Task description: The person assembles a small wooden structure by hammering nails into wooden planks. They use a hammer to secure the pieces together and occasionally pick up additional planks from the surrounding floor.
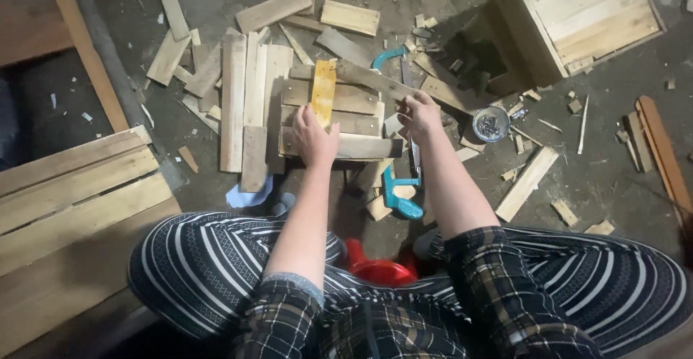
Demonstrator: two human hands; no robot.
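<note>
Hands: left hand (314, 137) flat, fingers spread, pressing a yellow-stained slat (323, 92) onto the slatted wooden panel (339, 124) beneath both hands; right hand (419, 114) pinching a diagonal slat (375, 79). Slats: likely light, stiff, splintery; best gripped by the edges. Teal hacksaw (398, 186) just nearer.
</note>
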